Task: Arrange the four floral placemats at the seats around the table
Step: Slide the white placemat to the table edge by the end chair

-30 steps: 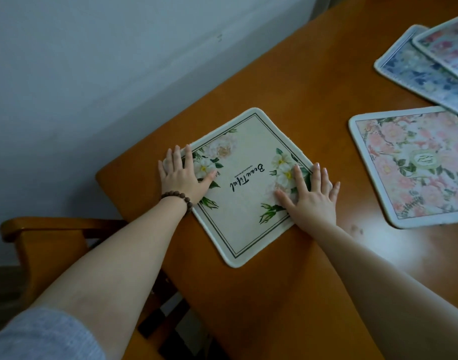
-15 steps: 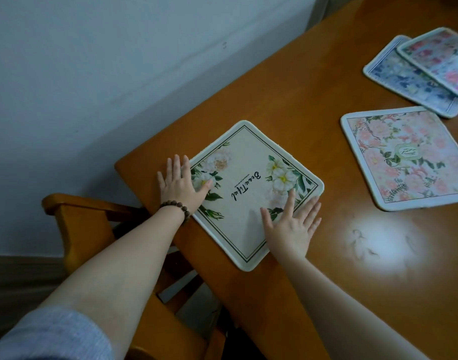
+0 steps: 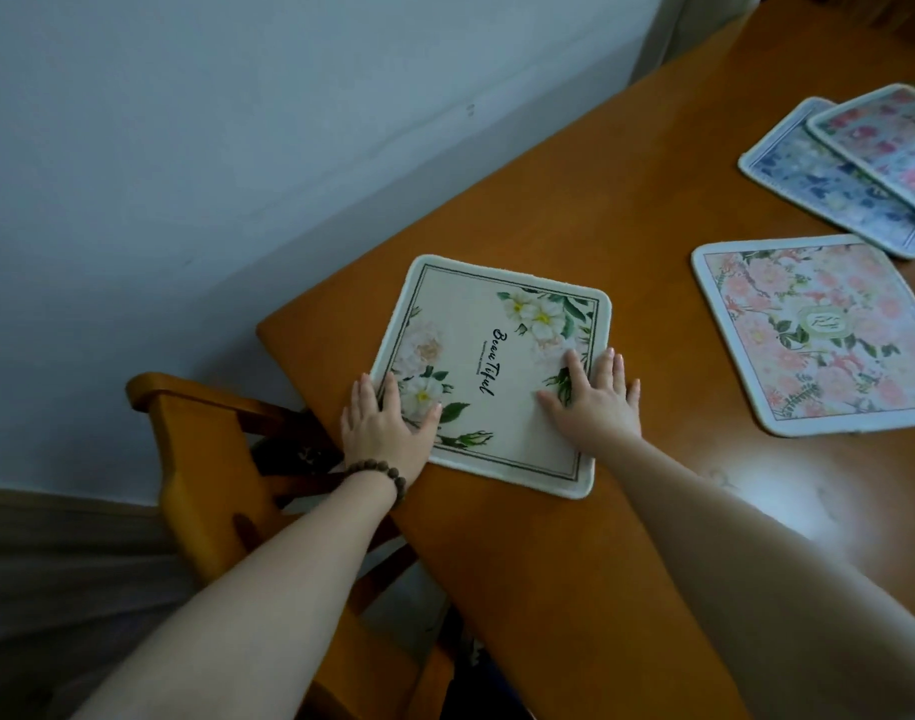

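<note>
Under both hands' flat, straight fingers, left (image 3: 380, 426) and right (image 3: 598, 402), a cream square floral fabric placemat (image 3: 492, 366) lies at the orange wooden bench (image 3: 575, 563) corner, seemingly being squared; releasing likely follows.

A glossy orange-brown wooden bench (image 3: 575, 210) with a rounded corner fills the right side. Behind the bench rises a plain pale grey-white wall (image 3: 237, 122). Left of the bench's corner, pushed in under its edge, stands a matching orange-brown wooden chair (image 3: 201, 459). A soft patch of light glares on the bench top near its right edge.
</note>
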A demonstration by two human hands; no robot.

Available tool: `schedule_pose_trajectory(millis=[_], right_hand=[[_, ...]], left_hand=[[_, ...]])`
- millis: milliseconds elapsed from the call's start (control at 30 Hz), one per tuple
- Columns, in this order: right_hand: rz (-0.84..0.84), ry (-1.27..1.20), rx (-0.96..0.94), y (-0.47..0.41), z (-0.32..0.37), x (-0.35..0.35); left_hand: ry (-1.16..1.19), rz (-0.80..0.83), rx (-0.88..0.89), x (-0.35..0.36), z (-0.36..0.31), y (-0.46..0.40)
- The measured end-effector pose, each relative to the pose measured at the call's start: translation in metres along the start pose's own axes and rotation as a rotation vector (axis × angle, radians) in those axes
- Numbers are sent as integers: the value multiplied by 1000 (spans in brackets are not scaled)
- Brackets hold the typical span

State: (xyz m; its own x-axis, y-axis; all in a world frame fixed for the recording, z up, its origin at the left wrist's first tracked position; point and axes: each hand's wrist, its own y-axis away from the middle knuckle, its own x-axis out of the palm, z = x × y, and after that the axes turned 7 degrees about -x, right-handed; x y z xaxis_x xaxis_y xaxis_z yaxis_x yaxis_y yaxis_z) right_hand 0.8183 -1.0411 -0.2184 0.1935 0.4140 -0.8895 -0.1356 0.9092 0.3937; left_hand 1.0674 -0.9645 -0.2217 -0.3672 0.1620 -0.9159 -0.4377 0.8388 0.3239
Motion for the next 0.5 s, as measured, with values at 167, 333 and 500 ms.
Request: schedule_pose_trajectory(millis=[167,333,500], right_hand=[[107,108,-125,-41,-5,-23],[39,52,-141,-36,3,-24],[-105,-71,-70,19,23,2]], left_hand=[[-25,-184,78,0,15,43],[-151,-213,143,-14,19,49],[-194,-203,210,-31,20,36]])
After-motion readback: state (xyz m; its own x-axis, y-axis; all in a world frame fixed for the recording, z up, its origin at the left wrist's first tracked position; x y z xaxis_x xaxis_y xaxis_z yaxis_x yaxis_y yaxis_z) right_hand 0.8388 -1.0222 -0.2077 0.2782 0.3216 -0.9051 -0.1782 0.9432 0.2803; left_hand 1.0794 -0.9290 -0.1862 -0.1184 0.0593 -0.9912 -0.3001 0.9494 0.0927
